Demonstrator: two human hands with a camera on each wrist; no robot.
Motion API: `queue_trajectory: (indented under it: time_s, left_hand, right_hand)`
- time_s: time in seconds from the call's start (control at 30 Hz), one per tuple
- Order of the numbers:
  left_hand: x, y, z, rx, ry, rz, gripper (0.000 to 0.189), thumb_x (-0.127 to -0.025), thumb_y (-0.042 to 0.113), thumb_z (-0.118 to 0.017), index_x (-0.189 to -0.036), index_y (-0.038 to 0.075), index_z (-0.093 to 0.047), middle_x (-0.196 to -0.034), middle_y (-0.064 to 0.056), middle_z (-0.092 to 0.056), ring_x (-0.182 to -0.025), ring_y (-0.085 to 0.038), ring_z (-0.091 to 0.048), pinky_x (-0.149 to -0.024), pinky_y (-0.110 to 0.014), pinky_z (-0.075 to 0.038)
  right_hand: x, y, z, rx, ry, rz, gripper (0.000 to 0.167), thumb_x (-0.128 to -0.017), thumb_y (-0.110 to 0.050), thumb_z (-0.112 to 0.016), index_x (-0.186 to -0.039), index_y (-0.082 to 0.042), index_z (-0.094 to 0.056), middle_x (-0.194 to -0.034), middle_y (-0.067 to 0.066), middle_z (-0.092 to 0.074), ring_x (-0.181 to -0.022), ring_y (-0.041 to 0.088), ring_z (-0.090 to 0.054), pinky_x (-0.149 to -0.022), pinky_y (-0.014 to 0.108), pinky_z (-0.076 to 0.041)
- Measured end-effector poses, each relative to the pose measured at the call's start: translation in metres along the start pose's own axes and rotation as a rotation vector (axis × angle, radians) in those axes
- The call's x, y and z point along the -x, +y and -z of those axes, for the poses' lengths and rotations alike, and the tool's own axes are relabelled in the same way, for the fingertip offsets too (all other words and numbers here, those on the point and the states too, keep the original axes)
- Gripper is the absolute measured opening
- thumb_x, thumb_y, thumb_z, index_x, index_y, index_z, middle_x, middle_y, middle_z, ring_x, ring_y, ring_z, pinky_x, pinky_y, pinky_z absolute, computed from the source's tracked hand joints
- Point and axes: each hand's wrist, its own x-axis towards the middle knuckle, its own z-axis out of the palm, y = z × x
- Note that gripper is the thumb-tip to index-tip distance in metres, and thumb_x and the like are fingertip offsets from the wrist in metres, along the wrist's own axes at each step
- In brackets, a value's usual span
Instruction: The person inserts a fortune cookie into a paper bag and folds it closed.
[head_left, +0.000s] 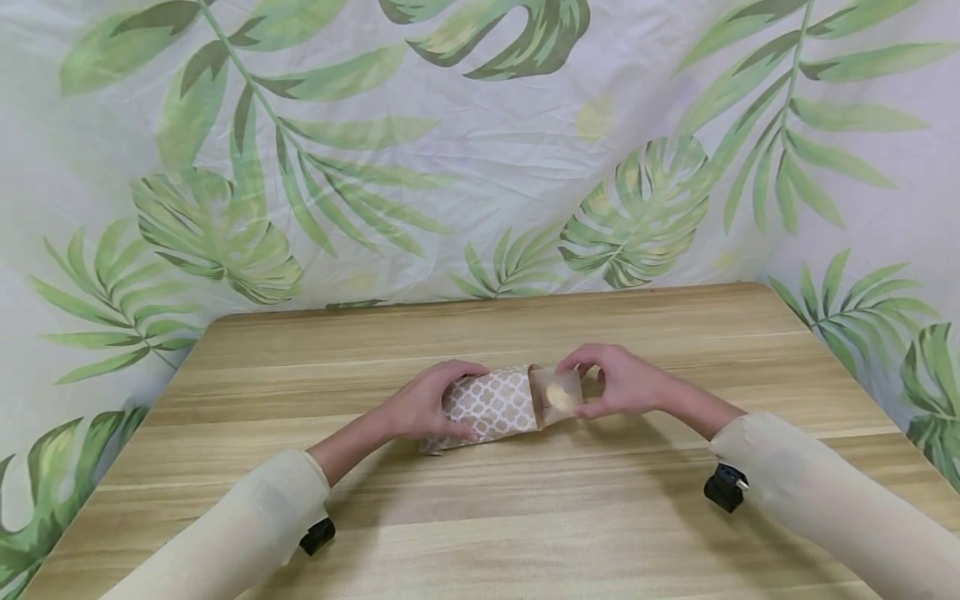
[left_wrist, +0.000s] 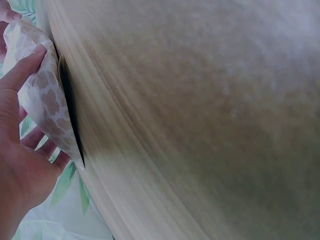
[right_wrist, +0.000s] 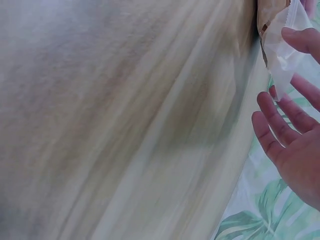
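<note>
A paper bag (head_left: 497, 404) with a tan and white lattice pattern lies on its side near the middle of the table, its mouth facing right. My left hand (head_left: 429, 406) grips its closed end, thumb on the near side and fingers over the top; the left wrist view shows the thumb (left_wrist: 31, 62) pressed on the paper. Out of the mouth sticks a translucent packet (right_wrist: 286, 57) holding something pale yellow; its left part is hidden inside the bag. My right hand (head_left: 628, 383) pinches the packet's outer end between thumb and fingers, the other fingers (right_wrist: 272, 117) spread apart.
The wood-grain table (head_left: 480, 542) reaches out on all sides of the bag. Behind it hangs a pale cloth (head_left: 495, 167) printed with green leaves. A small black device (head_left: 724, 487) hangs under the right sleeve, another (head_left: 317, 536) under the left.
</note>
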Motion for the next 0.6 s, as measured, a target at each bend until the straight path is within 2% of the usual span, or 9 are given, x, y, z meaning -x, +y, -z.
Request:
queue_trajectory:
  time_s: [0.3,0.6]
  left_hand:
    - [0.0,0.001,0.0,-0.008,0.003,0.002,0.087,-0.068,0.03,-0.098,-0.141,0.003,-0.058,-0.141,-0.014,-0.062,-0.132,-0.033,-0.056,-0.113,-0.05,-0.043]
    - [0.001,0.0,0.0,-0.006,0.005,0.005,0.088,-0.068,0.03,-0.098,-0.141,0.002,-0.058,-0.141,-0.014,-0.062,-0.132,-0.033,-0.056,-0.113,-0.05,-0.043]
  right_hand:
    - [-0.009,0.003,-0.001,0.013,-0.088,-0.003,0.044,-0.079,-0.013,-0.086,-0.118,0.003,-0.071,-0.114,0.014,-0.071,-0.094,0.029,-0.065,-0.071,0.038,-0.059]
    - [-0.014,-0.008,-0.007,0.084,-0.058,-0.002,0.042,-0.075,-0.013,-0.085,-0.112,0.004,-0.075,-0.114,0.016,-0.065,-0.089,0.023,-0.06,-0.069,0.026,-0.054]
